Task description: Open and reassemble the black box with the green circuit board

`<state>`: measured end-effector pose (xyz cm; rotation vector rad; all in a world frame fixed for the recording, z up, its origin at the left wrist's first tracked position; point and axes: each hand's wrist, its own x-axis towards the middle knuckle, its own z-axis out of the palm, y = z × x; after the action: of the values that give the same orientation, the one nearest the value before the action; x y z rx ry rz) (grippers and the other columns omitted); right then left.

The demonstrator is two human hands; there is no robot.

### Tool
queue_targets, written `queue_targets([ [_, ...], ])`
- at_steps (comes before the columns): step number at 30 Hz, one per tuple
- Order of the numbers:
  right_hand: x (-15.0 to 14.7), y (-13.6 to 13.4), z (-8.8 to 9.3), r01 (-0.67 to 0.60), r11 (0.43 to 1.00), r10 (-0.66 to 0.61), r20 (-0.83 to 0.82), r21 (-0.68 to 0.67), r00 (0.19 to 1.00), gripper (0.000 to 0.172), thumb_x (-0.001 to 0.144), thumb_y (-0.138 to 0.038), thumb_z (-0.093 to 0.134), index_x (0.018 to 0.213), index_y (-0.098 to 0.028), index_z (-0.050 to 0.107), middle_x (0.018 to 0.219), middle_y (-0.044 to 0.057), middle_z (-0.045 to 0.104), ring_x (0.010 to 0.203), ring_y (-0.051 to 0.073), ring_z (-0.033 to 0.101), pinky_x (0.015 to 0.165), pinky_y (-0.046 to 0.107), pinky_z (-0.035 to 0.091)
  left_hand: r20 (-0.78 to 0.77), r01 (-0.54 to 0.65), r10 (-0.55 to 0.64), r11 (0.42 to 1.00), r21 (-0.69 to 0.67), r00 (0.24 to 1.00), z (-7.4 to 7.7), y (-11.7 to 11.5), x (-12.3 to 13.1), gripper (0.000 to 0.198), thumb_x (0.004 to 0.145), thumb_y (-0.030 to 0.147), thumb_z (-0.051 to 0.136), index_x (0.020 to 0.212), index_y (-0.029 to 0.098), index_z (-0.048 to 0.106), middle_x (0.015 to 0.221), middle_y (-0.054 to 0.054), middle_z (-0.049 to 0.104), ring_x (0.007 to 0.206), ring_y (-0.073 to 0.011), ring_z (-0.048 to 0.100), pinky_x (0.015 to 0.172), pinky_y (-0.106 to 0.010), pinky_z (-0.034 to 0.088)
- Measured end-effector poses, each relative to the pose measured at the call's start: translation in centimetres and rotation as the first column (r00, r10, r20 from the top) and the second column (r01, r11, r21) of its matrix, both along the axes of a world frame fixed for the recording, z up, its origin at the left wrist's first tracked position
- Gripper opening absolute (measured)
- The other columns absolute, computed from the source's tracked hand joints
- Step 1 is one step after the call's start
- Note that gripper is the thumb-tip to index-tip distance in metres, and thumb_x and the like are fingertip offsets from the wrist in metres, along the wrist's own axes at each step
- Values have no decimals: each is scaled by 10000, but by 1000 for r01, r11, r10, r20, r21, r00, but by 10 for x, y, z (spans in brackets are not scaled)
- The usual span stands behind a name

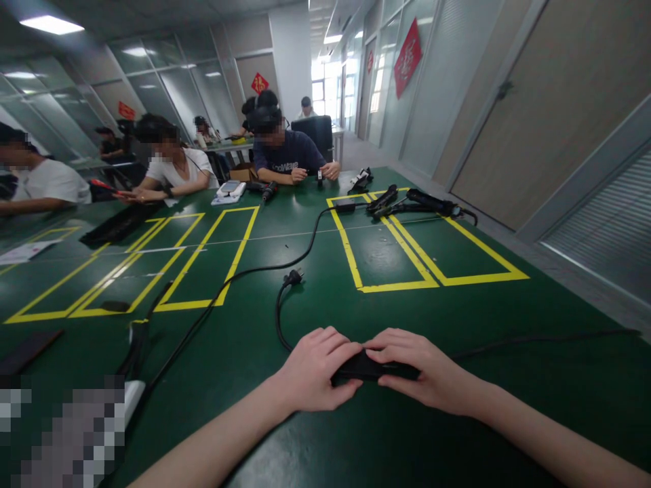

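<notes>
A black power adapter (373, 367) lies low over the green table, gripped from both sides. My left hand (323, 369) closes on its left end, thumb along the near side and fingers over the top. On the other end, my right hand (409, 366) is wrapped in the same way, and the fingertips of both hands almost meet. A short black cord with a plug (293, 276) curves out past my left hand and rests on the table. From beyond my right hand another black cable (539, 339) runs off to the right. Whether the adapter touches the tabletop cannot be told.
Yellow tape rectangles (399, 288) mark the green table (285, 447). A long cable (254, 269) crosses it to a small black box (346, 205). Folded black gear (427, 203) lies far right, a drill (268, 192) farther back. Several people sit around, one person (289, 152) opposite.
</notes>
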<state>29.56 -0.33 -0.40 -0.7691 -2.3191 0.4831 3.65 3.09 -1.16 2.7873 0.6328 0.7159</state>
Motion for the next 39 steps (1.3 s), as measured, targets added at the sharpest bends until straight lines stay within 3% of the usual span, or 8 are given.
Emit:
queue_targets([
  [8,-13,-9,1,110,994,-108,180,3,978,337,880,-193,748,1193,-177,624,1171,143,734,1066,259,700,917,401,582,-169,-18,25,999,43,985,8,-7,5,256,1026,344,535,1194,155,575,1091,-125,719,963,-272,658,843,-407,540],
  [13,-20,-11,-5,180,981,-190,206,65,960,218,946,-202,664,1157,-181,612,1086,124,733,957,257,704,853,412,600,-185,-38,47,998,53,982,11,-8,8,283,1059,366,499,1231,152,567,1161,-134,720,990,-276,656,866,-416,538],
  [17,-18,-10,-8,191,966,-232,260,172,937,235,1018,-246,573,1236,-166,605,1054,119,745,901,257,711,795,395,593,-192,-65,70,997,33,979,8,-6,8,344,1009,420,583,1231,156,574,1129,-120,728,965,-277,663,850,-406,537],
  [20,-16,-10,-10,180,959,-242,300,218,923,224,1050,-281,540,1218,-162,626,1033,116,757,858,246,717,767,379,581,-232,-60,71,997,54,970,5,-6,7,275,1046,358,533,1234,163,575,1120,-115,734,959,-260,670,833,-383,535],
  [25,-14,-9,-10,158,950,-239,302,269,923,257,1084,-348,503,1194,-167,649,1056,121,778,853,230,745,753,354,564,-201,-45,64,994,97,977,4,-7,5,326,1087,420,462,1220,149,587,1063,-107,751,876,-239,684,762,-363,520],
  [29,-12,-10,-10,159,957,-226,278,242,934,308,1104,-401,458,1117,-171,662,946,91,782,743,193,738,672,308,543,-152,-70,93,987,146,984,5,-7,6,393,1091,506,439,1087,157,620,937,-84,749,789,-228,689,706,-348,500],
  [33,-11,-9,-10,175,960,-230,254,219,940,320,1112,-386,433,1105,-161,660,818,61,758,612,174,686,598,300,504,-126,-127,153,974,190,980,1,-6,9,590,1071,676,353,861,182,597,719,-44,677,664,-209,663,627,-321,477],
  [39,-10,-7,-7,165,976,-199,271,143,942,221,1065,-363,513,1050,-192,653,830,48,733,653,175,674,591,286,477,-115,-114,135,978,172,984,-2,-6,7,565,1081,652,369,860,188,603,692,-22,643,636,-183,634,609,-294,472],
])
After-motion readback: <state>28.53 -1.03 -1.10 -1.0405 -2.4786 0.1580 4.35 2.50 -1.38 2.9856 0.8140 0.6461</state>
